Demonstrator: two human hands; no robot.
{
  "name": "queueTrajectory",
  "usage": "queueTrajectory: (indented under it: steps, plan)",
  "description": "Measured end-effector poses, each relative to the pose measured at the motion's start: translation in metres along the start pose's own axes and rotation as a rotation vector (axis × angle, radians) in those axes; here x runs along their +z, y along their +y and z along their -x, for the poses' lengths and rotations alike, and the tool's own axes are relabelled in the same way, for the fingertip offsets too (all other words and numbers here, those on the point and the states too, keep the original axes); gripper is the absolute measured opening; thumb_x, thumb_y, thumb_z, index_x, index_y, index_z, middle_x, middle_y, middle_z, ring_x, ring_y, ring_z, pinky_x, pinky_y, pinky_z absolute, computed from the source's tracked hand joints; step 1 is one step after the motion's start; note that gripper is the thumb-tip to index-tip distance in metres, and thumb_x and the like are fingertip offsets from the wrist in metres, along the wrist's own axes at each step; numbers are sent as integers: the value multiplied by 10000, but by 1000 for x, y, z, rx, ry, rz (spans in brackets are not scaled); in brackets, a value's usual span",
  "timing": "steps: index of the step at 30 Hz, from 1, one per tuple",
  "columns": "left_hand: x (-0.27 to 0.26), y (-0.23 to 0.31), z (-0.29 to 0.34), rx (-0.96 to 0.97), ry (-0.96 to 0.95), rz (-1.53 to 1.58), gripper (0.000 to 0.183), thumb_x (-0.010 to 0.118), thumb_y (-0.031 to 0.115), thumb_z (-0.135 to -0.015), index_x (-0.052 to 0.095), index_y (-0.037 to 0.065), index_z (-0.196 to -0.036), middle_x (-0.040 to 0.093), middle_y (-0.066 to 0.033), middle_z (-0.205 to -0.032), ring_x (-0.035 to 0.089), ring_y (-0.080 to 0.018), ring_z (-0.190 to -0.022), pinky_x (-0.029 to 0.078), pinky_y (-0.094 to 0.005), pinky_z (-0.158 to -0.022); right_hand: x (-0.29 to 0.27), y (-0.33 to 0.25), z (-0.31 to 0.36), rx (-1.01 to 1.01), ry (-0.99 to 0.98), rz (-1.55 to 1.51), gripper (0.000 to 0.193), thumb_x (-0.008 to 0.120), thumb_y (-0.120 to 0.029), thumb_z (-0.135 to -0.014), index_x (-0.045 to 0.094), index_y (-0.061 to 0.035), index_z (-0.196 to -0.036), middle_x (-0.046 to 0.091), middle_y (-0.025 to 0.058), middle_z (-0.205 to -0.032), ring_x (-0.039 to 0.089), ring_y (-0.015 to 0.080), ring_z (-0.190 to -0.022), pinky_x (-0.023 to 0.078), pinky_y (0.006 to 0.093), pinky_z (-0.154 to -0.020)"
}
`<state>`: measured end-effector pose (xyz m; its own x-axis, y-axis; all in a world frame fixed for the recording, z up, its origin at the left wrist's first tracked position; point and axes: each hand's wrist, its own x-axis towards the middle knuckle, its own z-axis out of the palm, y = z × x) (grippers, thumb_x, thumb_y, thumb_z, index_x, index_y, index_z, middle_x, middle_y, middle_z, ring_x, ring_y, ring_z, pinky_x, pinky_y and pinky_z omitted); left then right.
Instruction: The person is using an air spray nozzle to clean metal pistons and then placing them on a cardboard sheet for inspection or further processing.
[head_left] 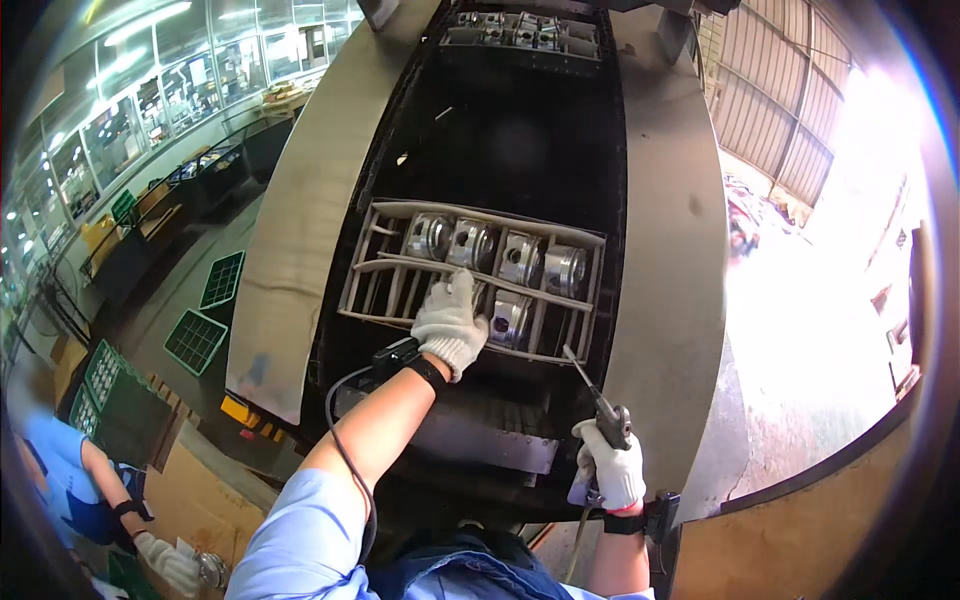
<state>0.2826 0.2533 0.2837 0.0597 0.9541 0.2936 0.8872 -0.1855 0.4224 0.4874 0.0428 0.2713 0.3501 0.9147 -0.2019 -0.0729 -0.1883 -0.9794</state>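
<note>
A metal rack (390, 207) with thin dividers holds several shiny pistons on a black conveyor bed. Four compartments of its far row hold pistons, among them one piston (519, 258) right of the middle. In the near row, another piston (508, 318) lies just right of my left hand (450, 328). That white-gloved hand reaches into the near row, its fingers closed about a piston that they mostly cover. My right hand (612, 468), gloved too, is wrapped round an air blow gun (613, 420). The gun's thin nozzle points at the rack's near right corner.
Metal side plates (665, 230) flank the conveyor. A second piston rack (520, 38) stands at its far end. Green trays (195, 341) lie on the floor at left. At lower left a co-worker's gloved hand (168, 563) holds a metal part. A hose trails from the gun.
</note>
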Motion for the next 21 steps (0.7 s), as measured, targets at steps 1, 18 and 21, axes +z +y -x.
queueTrajectory:
  steps: [1, 18, 21]
  plan:
    - [8, -2, -5, 43, 79, 11, 634, 714, 191, -765, 465, 129, -1345, 498, -237, -1261, 567, -442, -1090, 493, -508, -931, -2, -1, -2, 2, 8, -1, 156, 636, -162, -915, 691, -16, -907, 585, 36, -588, 533, 112, -468, 415, 268, -448]
    - [-76, -111, 126, -598, -293, 2563, 571, 463, 297, -768, 628, -102, -1142, 672, -315, -1051, 663, -510, -971, 465, -695, -976, 116, -13, 27, 165, -909, 20, 227, 654, -216, -935, 686, 4, -978, 551, 13, -559, 496, 82, -434, 384, 234, -421]
    - [-91, -142, 147, -541, -269, 2554, 568, 455, 306, -776, 637, -88, -1142, 676, -311, -1038, 666, -501, -974, 471, -688, -981, 143, -11, 46, 192, -961, 75, 219, 658, -211, -935, 677, 4, -976, 552, 16, -560, 489, 85, -427, 390, 239, -419]
